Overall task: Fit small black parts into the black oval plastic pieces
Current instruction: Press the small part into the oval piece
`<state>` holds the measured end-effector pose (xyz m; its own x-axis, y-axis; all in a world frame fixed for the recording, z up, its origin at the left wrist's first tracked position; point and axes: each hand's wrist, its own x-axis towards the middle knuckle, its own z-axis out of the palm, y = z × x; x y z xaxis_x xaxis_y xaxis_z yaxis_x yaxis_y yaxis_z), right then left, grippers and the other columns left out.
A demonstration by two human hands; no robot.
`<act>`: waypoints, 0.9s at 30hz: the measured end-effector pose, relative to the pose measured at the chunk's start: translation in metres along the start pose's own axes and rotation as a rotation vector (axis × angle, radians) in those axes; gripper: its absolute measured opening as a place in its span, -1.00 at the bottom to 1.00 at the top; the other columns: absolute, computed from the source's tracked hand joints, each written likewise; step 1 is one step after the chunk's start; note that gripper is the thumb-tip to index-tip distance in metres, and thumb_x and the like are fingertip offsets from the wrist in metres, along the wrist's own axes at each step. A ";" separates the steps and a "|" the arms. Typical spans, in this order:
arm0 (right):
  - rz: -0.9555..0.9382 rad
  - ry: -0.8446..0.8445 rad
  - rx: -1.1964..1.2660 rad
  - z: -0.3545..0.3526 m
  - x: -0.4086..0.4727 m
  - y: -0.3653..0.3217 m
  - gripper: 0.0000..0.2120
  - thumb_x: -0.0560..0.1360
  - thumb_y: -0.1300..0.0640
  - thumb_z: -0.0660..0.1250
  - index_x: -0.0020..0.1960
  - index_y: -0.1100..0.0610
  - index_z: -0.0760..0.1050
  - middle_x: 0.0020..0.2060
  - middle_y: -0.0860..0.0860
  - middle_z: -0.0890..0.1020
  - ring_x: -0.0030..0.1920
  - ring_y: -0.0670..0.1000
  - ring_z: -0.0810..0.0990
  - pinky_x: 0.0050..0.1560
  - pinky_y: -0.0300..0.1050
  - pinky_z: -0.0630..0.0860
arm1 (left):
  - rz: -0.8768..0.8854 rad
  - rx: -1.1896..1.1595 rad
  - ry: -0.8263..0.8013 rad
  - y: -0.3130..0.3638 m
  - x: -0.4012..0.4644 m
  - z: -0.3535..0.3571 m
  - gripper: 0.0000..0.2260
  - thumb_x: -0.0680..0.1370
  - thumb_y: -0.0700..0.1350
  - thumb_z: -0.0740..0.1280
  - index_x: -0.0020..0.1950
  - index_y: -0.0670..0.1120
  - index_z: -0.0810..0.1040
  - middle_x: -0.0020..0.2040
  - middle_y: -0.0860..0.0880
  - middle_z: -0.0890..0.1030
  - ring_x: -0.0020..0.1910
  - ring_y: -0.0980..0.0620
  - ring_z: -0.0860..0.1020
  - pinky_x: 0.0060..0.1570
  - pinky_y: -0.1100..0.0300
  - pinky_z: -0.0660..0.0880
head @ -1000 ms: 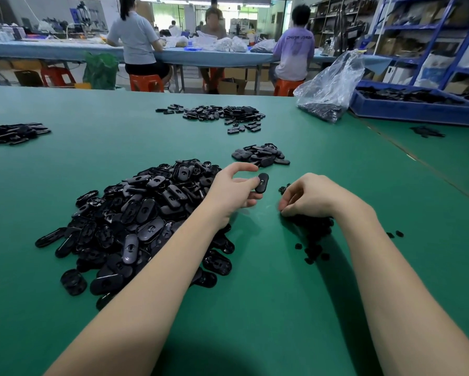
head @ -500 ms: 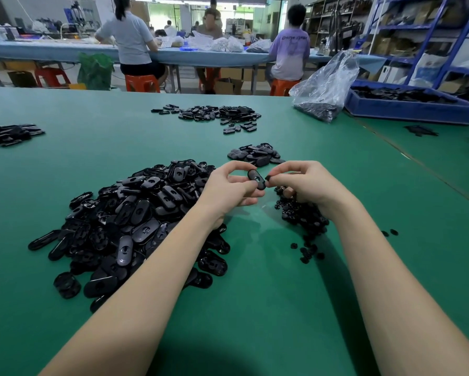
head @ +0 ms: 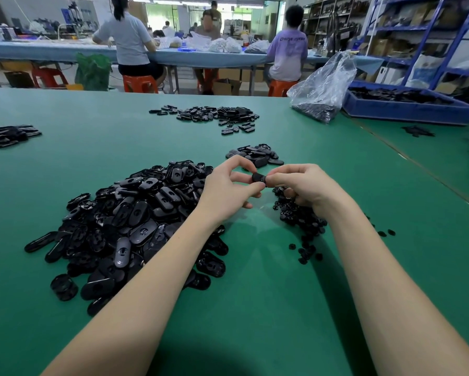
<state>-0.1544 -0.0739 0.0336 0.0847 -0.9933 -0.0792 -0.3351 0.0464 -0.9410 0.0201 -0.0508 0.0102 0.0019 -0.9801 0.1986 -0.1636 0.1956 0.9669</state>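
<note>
While both hands meet above the middle of the green worktop (head: 255,308), the left hand (head: 225,185) pinches an oval piece (head: 258,177) between thumb and forefinger, and the right hand (head: 303,185) closes its fingers on the same piece from the other side, presumably pressing a small part into it; the part itself is hidden under the fingertips. What matters now: the oval sits right between the two sets of fingers, foreshortened so its long axis is hard to judge, with the right fingertips on its right end, so the push looks set to come from the right while the left braces. Hard moulded plastic, glossy black, rounded ends, a recess in each shell. Left of the hands lies the big heap (head: 124,226) of ovals, some face up showing slots, some hollow side up. Under the right wrist, a scatter of small parts (head: 303,221), round and knobbly. A small pile (head: 257,154) lies just beyond the hands, likely the finished ones
</note>
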 end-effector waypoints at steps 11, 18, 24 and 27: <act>-0.004 0.024 -0.054 -0.001 0.003 0.000 -0.92 0.38 0.06 0.58 -0.18 -0.03 0.68 -0.41 -0.13 0.61 -0.46 -0.11 0.37 -0.56 -0.33 0.21 | 0.059 0.076 -0.010 0.004 -0.002 0.000 -0.79 0.46 -0.22 0.52 -0.02 -0.04 0.55 -0.16 -0.06 0.72 -0.22 -0.03 0.70 -0.36 0.20 0.56; 0.032 -0.064 0.064 -0.003 0.001 0.004 -0.81 0.32 -0.12 0.62 -0.15 -0.10 0.69 -0.16 -0.14 0.71 -0.29 -0.07 0.47 -0.36 -0.22 0.29 | -0.041 -0.058 -0.061 0.008 0.000 -0.005 -0.87 0.55 -0.21 0.42 0.06 -0.08 0.53 -0.13 -0.06 0.73 -0.25 0.10 0.64 -0.39 0.27 0.48; -0.001 -0.102 0.043 -0.002 0.001 0.003 -0.84 0.33 -0.05 0.61 -0.19 -0.07 0.66 -0.16 -0.06 0.71 -0.38 -0.10 0.45 -0.41 -0.26 0.27 | -0.119 -0.138 -0.034 0.006 0.003 -0.005 -0.91 0.56 -0.21 0.41 0.01 -0.08 0.54 -0.19 -0.07 0.69 -0.28 0.08 0.61 -0.36 0.27 0.50; -0.028 -0.069 0.000 -0.001 0.001 0.001 -0.91 0.37 0.01 0.58 -0.21 -0.07 0.67 -0.22 -0.06 0.68 -0.37 -0.09 0.45 -0.43 -0.28 0.29 | -0.110 -0.129 -0.033 0.005 0.003 -0.004 -0.89 0.55 -0.25 0.42 0.01 -0.09 0.55 -0.17 -0.11 0.69 -0.27 0.08 0.61 -0.32 0.27 0.53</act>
<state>-0.1558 -0.0754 0.0329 0.1582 -0.9846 -0.0747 -0.3313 0.0183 -0.9433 0.0235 -0.0532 0.0164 -0.0197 -0.9960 0.0869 -0.0367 0.0876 0.9955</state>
